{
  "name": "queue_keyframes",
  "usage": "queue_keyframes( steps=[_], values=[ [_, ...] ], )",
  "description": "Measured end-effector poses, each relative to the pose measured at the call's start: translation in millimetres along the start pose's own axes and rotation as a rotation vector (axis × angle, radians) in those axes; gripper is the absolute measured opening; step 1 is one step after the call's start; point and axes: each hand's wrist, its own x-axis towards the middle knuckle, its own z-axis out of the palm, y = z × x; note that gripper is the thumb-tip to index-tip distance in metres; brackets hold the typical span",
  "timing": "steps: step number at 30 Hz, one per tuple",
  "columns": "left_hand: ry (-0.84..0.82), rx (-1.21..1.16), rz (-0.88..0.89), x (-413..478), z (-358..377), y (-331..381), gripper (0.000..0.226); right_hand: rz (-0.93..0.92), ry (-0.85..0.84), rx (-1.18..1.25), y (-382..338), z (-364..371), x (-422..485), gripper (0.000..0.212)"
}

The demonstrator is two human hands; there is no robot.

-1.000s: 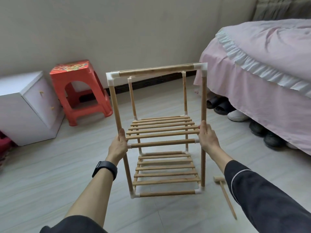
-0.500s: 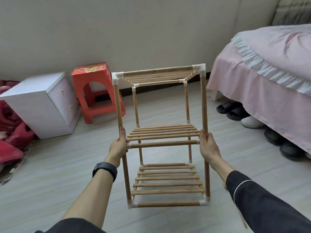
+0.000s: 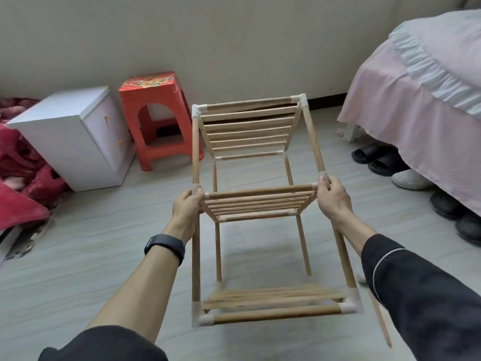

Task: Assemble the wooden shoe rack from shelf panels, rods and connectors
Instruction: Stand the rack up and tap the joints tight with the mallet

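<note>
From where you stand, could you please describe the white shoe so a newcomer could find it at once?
Look right to the bed with the pink cover. Footwear lines the floor under its edge. The white shoe lies between the black slippers nearer the wall and the dark shoes nearer you: the only pale one.

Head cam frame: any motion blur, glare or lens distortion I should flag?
Head view: the shoe rack has its bottom shelf smeared by motion blur, while the left hand and right hand gripping its posts look sharp; light is soft and even, no glare, just a faint shadow on the floor under the rack; wide-angle distortion leans the white cabinet near the left edge.
</note>
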Motion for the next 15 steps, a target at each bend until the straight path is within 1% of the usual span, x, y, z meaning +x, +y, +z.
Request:
queue_keyframes(
  steps=[4,10,13,15],
  values=[
    [-0.019,0.040,-0.076,9.5,7.8,-18.9,0.028,0.018,-0.058,-0.069,18.6,12.1,24.0,0.034],
    [-0.012,0.070,-0.166,30.0,16.9,-33.6,0.028,0.083,-0.161,-0.065,33.9,31.5,50.2,0.025],
    [-0.008,0.091,-0.169,35.6,15.7,-35.6,0.027,0.112,-0.207,-0.052,33.1,36.6,55.6,0.028],
    [-0.037,0.119,-0.157,35.8,13.0,-35.8,0.027,0.124,-0.263,-0.047,31.4,33.3,55.3,0.030]
  ],
)
